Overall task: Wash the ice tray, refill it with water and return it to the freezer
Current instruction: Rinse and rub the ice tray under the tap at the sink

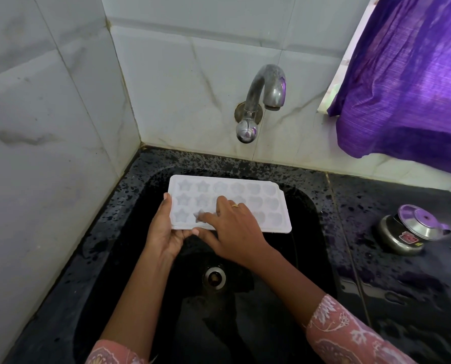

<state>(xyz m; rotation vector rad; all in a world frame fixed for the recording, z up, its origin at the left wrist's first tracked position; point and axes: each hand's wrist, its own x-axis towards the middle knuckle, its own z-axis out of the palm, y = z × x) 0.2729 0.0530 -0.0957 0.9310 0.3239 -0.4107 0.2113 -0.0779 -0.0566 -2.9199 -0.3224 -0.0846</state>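
- Plainly, the white ice tray (258, 195) is over the far half of the black sink (315, 232), held roughly level and moulds up, below and a little nearer than the spout of the wall tap (267, 88); that spot lets any water or drips fall into the basin
- The left hand (164, 229) grips the tray's left short edge, thumb on the top rim and fingers curled beneath; this looks like the steadying hold, keeping the tray from tipping under pressure from above
- The right hand (232, 227) lies flat on top of the tray with its fingers spread and nearly straight, holding nothing; the fingertips (202, 218) reach into the near-left moulds and are blurred, so I judge it is rubbing the cavities clean
- A ring (234, 205) sits on one finger of that hand
- The moulds run in three rows: star shapes at the left, rounder ones toward the right whose exact form is hard to tell
- No stream shows from the tap, and no sponge or soap is visible, so the washing appears to be done by bare fingers; refilling and the freezer trip look not yet begun
- The drain (214, 277) lies open in the sink floor, near of the tray
- On the wet speckled counter (403, 298) at the right stands a small steel pot (403, 239) with a tilted lid; its red label carries print too small to read
- A purple curtain (408, 74) hangs at the far right; no other writing or brand can be made out
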